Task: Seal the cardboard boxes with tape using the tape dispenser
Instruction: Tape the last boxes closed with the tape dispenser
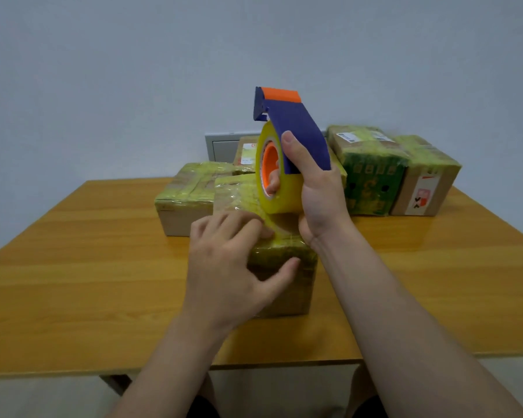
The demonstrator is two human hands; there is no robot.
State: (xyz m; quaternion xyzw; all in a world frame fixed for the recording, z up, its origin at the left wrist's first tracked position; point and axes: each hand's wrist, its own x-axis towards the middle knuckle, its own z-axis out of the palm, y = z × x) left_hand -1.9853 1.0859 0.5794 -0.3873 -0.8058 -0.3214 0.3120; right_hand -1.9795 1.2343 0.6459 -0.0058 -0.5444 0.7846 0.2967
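A cardboard box wrapped in yellowish clear tape stands on the wooden table right in front of me. My right hand grips a blue and orange tape dispenser with a yellow tape roll, held upright above the box's top. A strip of tape runs from the roll down to the box's near top edge. My left hand lies on the box, fingers pressing the tape on top and the thumb against the front face.
Several other taped boxes sit behind: one at the left, a green printed one and a brown one with a red label at the right, another at the back. A grey wall panel stands behind them.
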